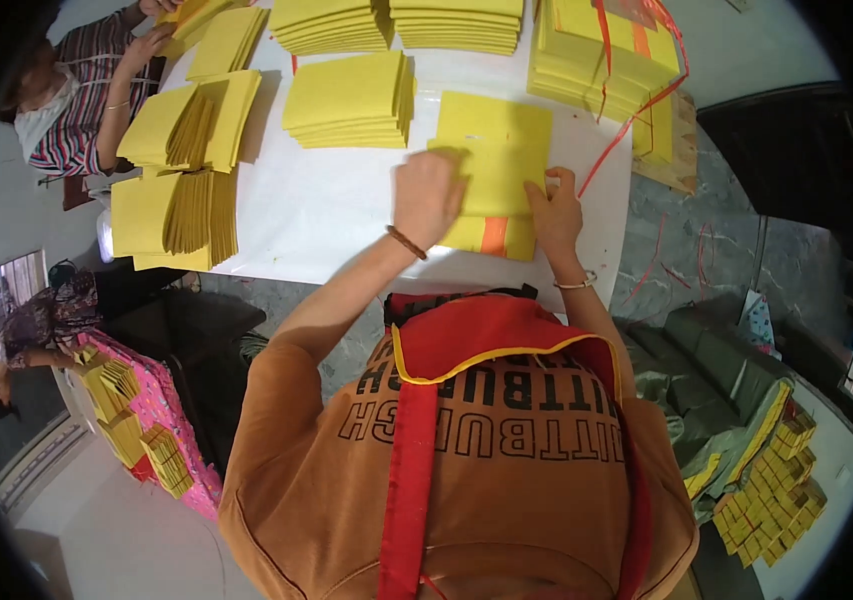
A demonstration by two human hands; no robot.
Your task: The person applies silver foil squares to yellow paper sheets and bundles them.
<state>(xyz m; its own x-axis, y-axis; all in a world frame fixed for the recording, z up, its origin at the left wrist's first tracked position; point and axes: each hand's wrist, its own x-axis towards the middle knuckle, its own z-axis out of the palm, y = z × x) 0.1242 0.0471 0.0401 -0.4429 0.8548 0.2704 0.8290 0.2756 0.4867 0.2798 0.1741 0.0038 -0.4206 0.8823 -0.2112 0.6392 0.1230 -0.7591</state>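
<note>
On the white table before me lies a flat yellow paper packet (494, 170) with an orange patch near its front edge. My left hand (426, 198) is curled into a loose fist over the packet's left edge, fingertips mostly tucked out of sight. At the opposite edge, my right hand (556, 215) grips the packet between bent fingers and thumb. Just behind my left hand sits a neat stack of folded yellow paper (346, 100).
More yellow stacks line the table's left side (171, 215) and far edge (456, 22). A tall yellow bundle (601, 65) tied with red string (606, 160) stands far right. Another person (86, 95) handles yellow paper at far left. A pink-covered table (171, 400) holds further bundles.
</note>
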